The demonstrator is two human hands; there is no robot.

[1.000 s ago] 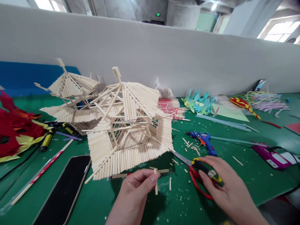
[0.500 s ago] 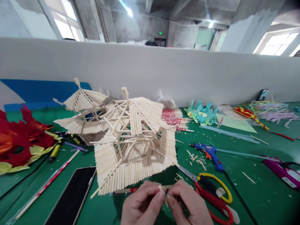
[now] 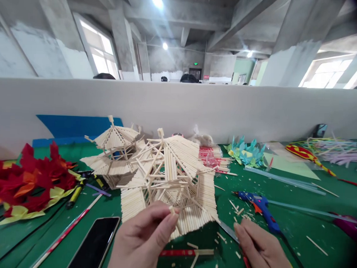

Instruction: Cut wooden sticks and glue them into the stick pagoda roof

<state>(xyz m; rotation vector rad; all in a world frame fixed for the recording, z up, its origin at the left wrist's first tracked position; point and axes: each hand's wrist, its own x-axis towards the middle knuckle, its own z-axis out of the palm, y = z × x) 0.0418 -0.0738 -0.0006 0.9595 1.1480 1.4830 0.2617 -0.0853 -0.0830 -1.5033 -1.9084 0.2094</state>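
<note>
My left hand [image 3: 144, 238] is raised in front of the stick model, pinching a short piece of wooden stick [image 3: 172, 209] between thumb and forefinger. My right hand [image 3: 261, 246] is closed over the scissors [image 3: 228, 230], covering most of their red and yellow handles. The blades point toward the front right corner of the pagoda-like stick model [image 3: 168, 180], which has layered roofs of pale sticks. Below the hands lies a red-wrapped packet of sticks [image 3: 180, 253], with loose stick bits around it.
A blue glue gun [image 3: 259, 207] lies to the right. A phone [image 3: 94, 244] rests at the left, beside red paper flowers [image 3: 33, 183]. Behind stand a smaller stick model [image 3: 115, 155], blue-green folded paper [image 3: 245, 150] and a white partition [image 3: 179, 106].
My hands have parted. The right has moved right onto the scissors; the left has shifted left, still pinching the stick piece. The view has tilted up.
</note>
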